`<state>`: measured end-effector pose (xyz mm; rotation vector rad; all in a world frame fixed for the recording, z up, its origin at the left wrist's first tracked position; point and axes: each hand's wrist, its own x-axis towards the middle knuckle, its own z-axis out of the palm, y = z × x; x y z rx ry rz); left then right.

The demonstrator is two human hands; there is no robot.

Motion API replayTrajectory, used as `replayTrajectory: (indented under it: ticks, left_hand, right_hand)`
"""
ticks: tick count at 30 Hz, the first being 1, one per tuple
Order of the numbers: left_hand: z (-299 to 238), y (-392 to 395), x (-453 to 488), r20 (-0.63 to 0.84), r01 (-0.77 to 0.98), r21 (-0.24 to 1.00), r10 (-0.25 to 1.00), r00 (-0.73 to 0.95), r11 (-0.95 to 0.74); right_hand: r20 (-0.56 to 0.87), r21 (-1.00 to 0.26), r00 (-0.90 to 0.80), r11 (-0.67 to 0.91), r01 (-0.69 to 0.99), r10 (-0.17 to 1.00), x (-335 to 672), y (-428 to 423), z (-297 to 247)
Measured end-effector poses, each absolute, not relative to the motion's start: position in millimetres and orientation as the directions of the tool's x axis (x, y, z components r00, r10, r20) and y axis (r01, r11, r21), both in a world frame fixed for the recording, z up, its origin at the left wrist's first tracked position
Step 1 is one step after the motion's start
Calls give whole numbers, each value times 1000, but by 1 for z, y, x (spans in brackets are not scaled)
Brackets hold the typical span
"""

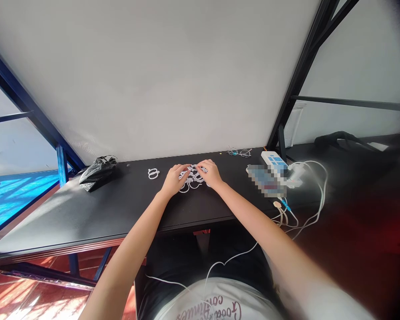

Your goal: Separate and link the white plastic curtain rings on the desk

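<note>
Both hands work close together on a black tabletop [133, 213], bent over a cluster of white ringed pieces [196, 179]. The left hand [174, 178], at the cluster's 9 o'clock, is half closed, its thumb and forefinger pinched on a white piece at the 12 o'clock edge. The right hand [212, 173], at 3 o'clock, mirrors it, fingers curled and tips drawn together on the same edge; the fingertips of the two hands nearly meet. Finer details of the grip are too small to make out.

The forearms reach in almost straight, the left from 7 o'clock and the right from between 4 and 5, with both wrists low over the table and the backs of the hands up.

Thin and glossy, the white pieces lie overlapped between the palms, rounded loops showing at 6 o'clock. A separate white double ring [153, 174] rests at 9 o'clock, just beside the left hand, with a crumpled black plastic bag [98, 172] farther out. A pair of glasses [242, 153] lies at 2 o'clock, a white and blue power strip [274, 161] at 3, and pale cables [323, 186] loop beyond it.
</note>
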<state>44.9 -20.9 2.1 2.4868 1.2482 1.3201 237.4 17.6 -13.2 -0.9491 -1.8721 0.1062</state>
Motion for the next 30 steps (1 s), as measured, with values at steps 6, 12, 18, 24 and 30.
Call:
replayTrajectory:
  ticks: [6,12,18,24,30]
  left_hand:
    - [-2,-18,45,714,606,403,650,261,-686]
    - [-4,-18,46,724,600,416,648,236,-683]
    - [-5,-18,48,721,608,376,633,282,-699]
    - [-6,-20,49,727,647,355,635,263,-675]
    - [-9,-17,47,744,669,304,608,278,-678]
  right_hand:
    - [743,-389,-264,718,577,615,234,13,-13]
    - [795,-378,-232,756,534,561,233,14,-15]
    - [790,-418,-207,754,506,577,234,14,-15]
    - [782,-427,-206,746,511,589,235,13,-15]
    - [757,-420,-269,759,498,595,232,12,-16]
